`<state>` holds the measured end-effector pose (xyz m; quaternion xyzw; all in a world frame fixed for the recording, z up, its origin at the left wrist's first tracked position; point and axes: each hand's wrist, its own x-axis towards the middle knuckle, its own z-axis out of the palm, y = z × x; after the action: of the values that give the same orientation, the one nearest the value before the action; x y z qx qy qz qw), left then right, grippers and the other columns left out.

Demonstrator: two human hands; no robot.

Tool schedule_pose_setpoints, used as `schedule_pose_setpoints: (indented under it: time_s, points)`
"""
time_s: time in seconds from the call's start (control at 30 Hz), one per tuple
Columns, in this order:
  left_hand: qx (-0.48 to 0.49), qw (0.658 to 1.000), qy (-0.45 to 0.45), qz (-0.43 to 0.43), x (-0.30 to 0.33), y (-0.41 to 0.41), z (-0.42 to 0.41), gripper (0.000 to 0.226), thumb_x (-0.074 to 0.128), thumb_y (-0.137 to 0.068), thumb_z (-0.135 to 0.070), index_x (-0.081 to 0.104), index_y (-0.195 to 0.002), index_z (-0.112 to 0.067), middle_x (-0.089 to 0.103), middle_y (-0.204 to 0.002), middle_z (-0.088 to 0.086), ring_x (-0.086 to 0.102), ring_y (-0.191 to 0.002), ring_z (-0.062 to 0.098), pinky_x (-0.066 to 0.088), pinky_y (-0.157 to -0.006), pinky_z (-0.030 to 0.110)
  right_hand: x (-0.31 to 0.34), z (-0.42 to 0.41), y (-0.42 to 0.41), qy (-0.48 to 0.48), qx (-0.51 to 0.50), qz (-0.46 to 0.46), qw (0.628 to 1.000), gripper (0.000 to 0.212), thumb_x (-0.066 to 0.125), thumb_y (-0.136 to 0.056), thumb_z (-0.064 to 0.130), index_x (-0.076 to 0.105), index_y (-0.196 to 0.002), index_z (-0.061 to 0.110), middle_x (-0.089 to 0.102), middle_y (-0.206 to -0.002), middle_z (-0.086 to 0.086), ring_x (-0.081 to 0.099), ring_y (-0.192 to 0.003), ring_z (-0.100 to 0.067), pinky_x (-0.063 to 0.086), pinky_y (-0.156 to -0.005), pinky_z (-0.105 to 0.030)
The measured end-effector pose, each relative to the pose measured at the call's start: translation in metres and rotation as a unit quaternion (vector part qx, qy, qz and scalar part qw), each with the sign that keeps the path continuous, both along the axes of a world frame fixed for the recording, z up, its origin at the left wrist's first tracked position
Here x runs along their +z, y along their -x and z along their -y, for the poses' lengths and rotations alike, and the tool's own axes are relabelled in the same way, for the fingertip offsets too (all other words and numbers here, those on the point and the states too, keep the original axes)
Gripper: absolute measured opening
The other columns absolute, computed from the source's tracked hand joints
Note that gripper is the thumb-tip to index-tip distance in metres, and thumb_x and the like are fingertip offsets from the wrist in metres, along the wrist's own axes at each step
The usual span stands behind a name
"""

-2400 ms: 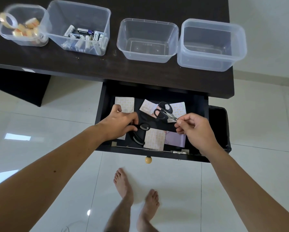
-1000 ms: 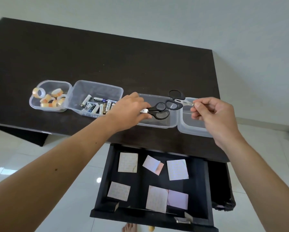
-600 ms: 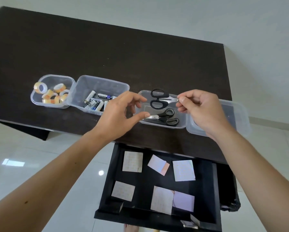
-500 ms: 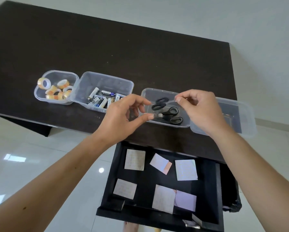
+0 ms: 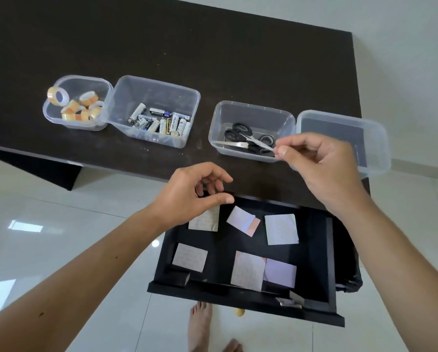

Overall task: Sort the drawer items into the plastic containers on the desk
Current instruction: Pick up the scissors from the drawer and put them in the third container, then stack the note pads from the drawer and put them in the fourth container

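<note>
Two black-handled scissors lie crossed in the third clear container (image 5: 253,107) on the dark desk (image 5: 162,47). My right hand (image 5: 322,168) pinches the blade tip of one pair of scissors (image 5: 240,130) at the container's front right corner; its handles rest inside. The other pair of scissors (image 5: 265,141) lies loose under it. My left hand (image 5: 192,196) hovers over the back edge of the open drawer (image 5: 245,298), fingers loosely curled, holding nothing. Several square sticky note pads (image 5: 281,229) lie in the drawer.
Left to right on the desk stand a container of tape rolls (image 5: 80,78), a container of batteries (image 5: 157,83), the scissors container and an empty container (image 5: 339,117), partly behind my right hand. My bare feet (image 5: 200,326) stand on the white tiled floor below the drawer.
My left hand let go of its scissors in the third container and drew back to the drawer. My right hand lowered its scissors into the same container. The view tilted down.
</note>
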<state>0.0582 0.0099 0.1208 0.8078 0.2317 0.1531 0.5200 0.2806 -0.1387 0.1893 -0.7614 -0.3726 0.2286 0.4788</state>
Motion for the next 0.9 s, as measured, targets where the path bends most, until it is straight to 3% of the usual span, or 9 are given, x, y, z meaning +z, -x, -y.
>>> schedule_pose_setpoints:
  time_s: [0.17,0.3,0.47,0.57,0.73,0.9]
  points:
    - [-0.062,0.994,0.011,-0.09,-0.037,0.002,0.033,0.037,0.092,-0.08,-0.03,0.073,-0.111,-0.034,0.072,-0.097,-0.011,0.068,-0.09,0.012,0.056,-0.075,0.026,-0.032,0.062,0.021,0.046,0.02,-0.069,0.996,0.013,0.082,-0.092,0.017,0.083,-0.1,0.027,0.082,-0.092,0.008,0.075,-0.085,-0.006,0.056,-0.083,-0.017]
    - [-0.089,0.986,-0.015,-0.142,-0.071,0.002,0.054,0.037,0.09,-0.082,-0.032,0.072,-0.115,-0.033,0.069,-0.101,-0.014,0.066,-0.092,0.009,0.058,-0.08,0.025,-0.076,0.101,0.029,0.127,0.052,-0.094,0.986,0.014,0.085,-0.089,0.019,0.084,-0.096,0.031,0.082,-0.096,0.01,0.077,-0.091,-0.012,0.061,-0.091,-0.032]
    - [-0.068,0.982,-0.043,-0.17,-0.097,-0.004,0.065,0.035,0.09,-0.081,-0.038,0.071,-0.111,-0.039,0.067,-0.098,-0.016,0.064,-0.089,0.007,0.06,-0.083,0.034,-0.128,0.128,0.038,0.204,0.085,-0.106,0.969,0.015,0.089,-0.085,0.019,0.084,-0.097,0.025,0.082,-0.096,0.013,0.077,-0.092,-0.007,0.063,-0.095,-0.038]
    - [-0.114,0.969,-0.065,-0.209,-0.107,-0.002,0.076,0.044,0.089,-0.08,-0.046,0.07,-0.12,-0.038,0.065,-0.101,-0.017,0.062,-0.088,0.007,0.056,-0.082,0.03,-0.149,0.132,0.04,0.21,0.102,-0.075,0.97,0.018,0.09,-0.083,0.016,0.084,-0.098,0.023,0.081,-0.094,0.01,0.076,-0.088,-0.007,0.063,-0.092,-0.035]
    - [-0.237,0.913,-0.153,-0.294,-0.119,-0.002,0.096,0.066,0.08,-0.085,-0.056,0.058,-0.145,-0.04,0.05,-0.119,-0.018,0.046,-0.094,0.002,0.039,-0.087,0.022,-0.168,0.128,0.04,0.191,0.069,-0.056,0.977,0.022,0.09,-0.083,0.013,0.083,-0.097,0.028,0.08,-0.094,0.013,0.075,-0.086,-0.003,0.06,-0.085,-0.021]
    - [-0.258,0.904,-0.173,-0.293,-0.123,-0.01,0.101,0.06,0.086,-0.083,-0.045,0.061,-0.137,-0.035,0.05,-0.126,-0.013,0.052,-0.121,0.008,0.042,-0.099,0.024,-0.168,0.122,0.034,0.16,0.037,-0.049,0.985,0.021,0.089,-0.084,0.013,0.083,-0.099,0.026,0.08,-0.093,0.009,0.076,-0.088,-0.006,0.06,-0.084,-0.02]
